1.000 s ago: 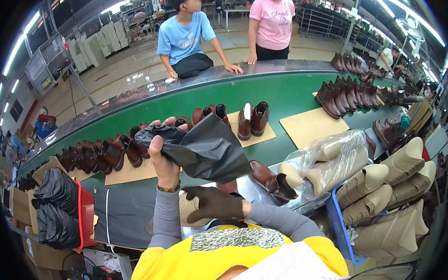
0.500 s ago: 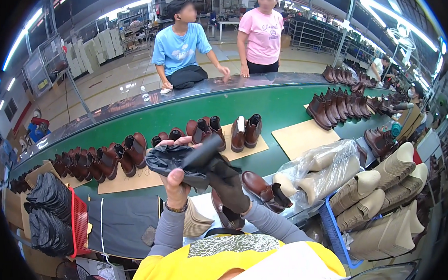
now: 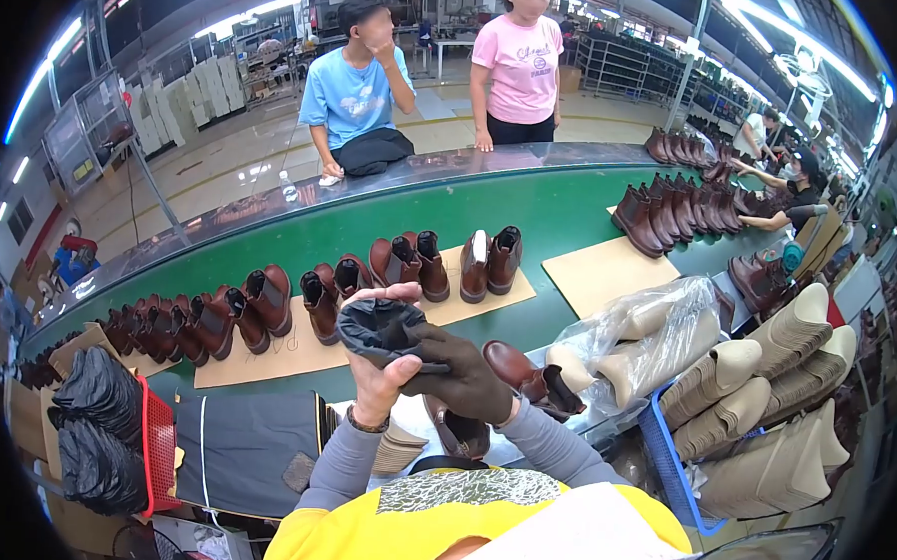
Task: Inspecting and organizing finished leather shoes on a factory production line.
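A crumpled black plastic bag (image 3: 381,327) is held up in front of me, bunched between both hands. My bare left hand (image 3: 376,382) closes round its left side and underside, thumb toward me. My right hand (image 3: 455,370), in a dark brown glove, presses its fingers into the bag from the right; its fingertips are partly hidden in the dark folds. Below my right hand stands a brown ankle boot (image 3: 462,433), partly covered by the hand. Another brown ankle boot (image 3: 521,371) lies tilted just right of the glove, on the white work surface.
Rows of brown boots (image 3: 268,297) stand on cardboard along the green conveyor (image 3: 411,223). To the right are a blue basket (image 3: 675,470) of stacked beige inserts and a clear bag (image 3: 657,324) of more. A red basket (image 3: 161,438) holds black bags. Two people stand or sit beyond.
The black bag has drawn into a smaller bundle, and both hands have come closer together. Across the conveyor, the person in blue has raised a hand to the face.
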`<state>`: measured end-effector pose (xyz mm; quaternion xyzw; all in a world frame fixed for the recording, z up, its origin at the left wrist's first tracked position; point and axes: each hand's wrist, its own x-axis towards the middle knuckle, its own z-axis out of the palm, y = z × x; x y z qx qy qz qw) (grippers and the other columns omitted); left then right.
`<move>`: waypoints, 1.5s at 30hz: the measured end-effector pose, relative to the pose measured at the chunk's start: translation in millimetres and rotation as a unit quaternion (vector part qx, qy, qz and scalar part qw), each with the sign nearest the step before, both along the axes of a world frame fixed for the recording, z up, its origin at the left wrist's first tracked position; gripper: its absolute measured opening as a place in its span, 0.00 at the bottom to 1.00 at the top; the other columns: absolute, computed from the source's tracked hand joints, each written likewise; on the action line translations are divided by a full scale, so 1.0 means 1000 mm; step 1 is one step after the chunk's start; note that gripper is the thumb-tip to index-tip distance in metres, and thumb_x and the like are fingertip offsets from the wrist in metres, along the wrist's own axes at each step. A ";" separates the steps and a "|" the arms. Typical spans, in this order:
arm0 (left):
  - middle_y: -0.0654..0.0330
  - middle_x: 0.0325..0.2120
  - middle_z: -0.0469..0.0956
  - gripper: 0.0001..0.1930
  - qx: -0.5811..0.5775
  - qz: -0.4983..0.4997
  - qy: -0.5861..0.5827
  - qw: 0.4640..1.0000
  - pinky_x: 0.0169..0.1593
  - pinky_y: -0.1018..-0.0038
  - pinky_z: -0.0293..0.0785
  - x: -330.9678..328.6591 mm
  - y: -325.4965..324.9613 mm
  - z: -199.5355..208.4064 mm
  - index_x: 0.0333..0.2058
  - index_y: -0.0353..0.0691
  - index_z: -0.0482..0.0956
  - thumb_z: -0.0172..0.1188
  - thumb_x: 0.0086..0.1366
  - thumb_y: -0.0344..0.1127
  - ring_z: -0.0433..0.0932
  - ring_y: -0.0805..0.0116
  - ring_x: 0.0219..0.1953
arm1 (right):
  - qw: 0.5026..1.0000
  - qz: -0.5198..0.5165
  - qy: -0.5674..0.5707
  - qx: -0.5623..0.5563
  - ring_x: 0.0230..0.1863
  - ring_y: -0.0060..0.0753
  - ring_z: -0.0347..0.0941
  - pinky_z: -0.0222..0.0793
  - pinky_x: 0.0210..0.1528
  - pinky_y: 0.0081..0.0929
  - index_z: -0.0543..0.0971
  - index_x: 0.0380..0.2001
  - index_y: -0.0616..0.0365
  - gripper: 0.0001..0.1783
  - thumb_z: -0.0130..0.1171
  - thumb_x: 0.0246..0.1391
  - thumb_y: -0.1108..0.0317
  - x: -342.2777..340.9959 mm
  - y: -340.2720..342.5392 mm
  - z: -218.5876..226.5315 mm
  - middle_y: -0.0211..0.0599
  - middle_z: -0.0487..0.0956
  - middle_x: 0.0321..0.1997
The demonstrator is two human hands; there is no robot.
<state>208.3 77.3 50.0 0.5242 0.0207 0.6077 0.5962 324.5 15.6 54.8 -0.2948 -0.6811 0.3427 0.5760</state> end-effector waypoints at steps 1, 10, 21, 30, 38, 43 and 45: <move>0.48 0.51 0.67 0.45 0.002 0.015 0.007 1.000 0.57 0.67 0.66 0.001 0.000 -0.002 0.54 0.37 0.58 0.75 0.43 0.48 0.70 0.60 0.52 | 1.000 -0.001 0.000 0.000 0.48 0.33 0.72 0.68 0.50 0.29 0.74 0.49 0.64 0.22 0.63 0.48 0.75 0.006 0.000 0.000 0.39 0.74 0.48; 0.56 0.28 0.74 0.26 0.176 -0.013 0.041 0.983 0.37 0.74 0.68 -0.035 0.032 -0.007 0.31 0.35 0.77 0.79 0.35 0.40 0.72 0.66 0.34 | 0.932 0.162 0.150 -0.289 0.35 0.19 0.70 0.69 0.36 0.18 0.68 0.55 0.66 0.32 0.59 0.43 0.69 0.020 -0.007 0.012 0.32 0.75 0.40; 0.47 0.48 0.71 0.27 -0.005 -0.007 -0.061 0.998 0.50 0.65 0.72 -0.013 0.002 0.036 0.38 0.32 0.75 0.75 0.40 0.38 0.73 0.56 0.49 | 0.906 0.115 0.313 -0.260 0.43 0.22 0.71 0.70 0.44 0.21 0.69 0.49 0.66 0.20 0.53 0.57 0.63 0.017 -0.001 -0.002 0.37 0.74 0.45; 0.56 0.38 0.79 0.25 -0.027 0.015 0.013 0.999 0.47 0.70 0.74 -0.034 0.026 -0.005 0.44 0.30 0.75 0.71 0.48 0.33 0.78 0.65 0.39 | 0.889 0.140 0.360 -0.247 0.53 0.27 0.69 0.65 0.56 0.24 0.61 0.60 0.64 0.30 0.56 0.57 0.66 0.020 0.001 0.001 0.40 0.70 0.54; 0.60 0.41 0.77 0.19 -0.088 0.043 -0.044 0.994 0.49 0.70 0.73 -0.028 0.036 0.000 0.48 0.36 0.72 0.64 0.59 0.34 0.77 0.68 0.42 | 0.993 -0.053 -0.094 0.050 0.58 0.35 0.68 0.62 0.59 0.30 0.53 0.66 0.58 0.57 0.74 0.33 0.71 0.024 -0.008 0.005 0.46 0.67 0.61; 0.59 0.42 0.76 0.21 -0.110 0.033 -0.024 0.993 0.50 0.71 0.73 -0.027 0.040 -0.004 0.48 0.35 0.72 0.66 0.58 0.36 0.76 0.68 0.43 | 0.987 -0.103 -0.109 0.064 0.53 0.40 0.74 0.70 0.52 0.31 0.63 0.62 0.56 0.46 0.72 0.36 0.71 0.023 -0.004 0.000 0.47 0.73 0.56; 0.59 0.43 0.76 0.23 -0.123 0.021 -0.017 0.992 0.50 0.70 0.72 -0.027 0.041 -0.005 0.49 0.34 0.71 0.66 0.57 0.36 0.76 0.68 0.44 | 0.983 -0.105 -0.129 0.078 0.53 0.45 0.74 0.72 0.49 0.33 0.65 0.60 0.55 0.43 0.70 0.37 0.72 0.025 -0.002 0.000 0.47 0.73 0.55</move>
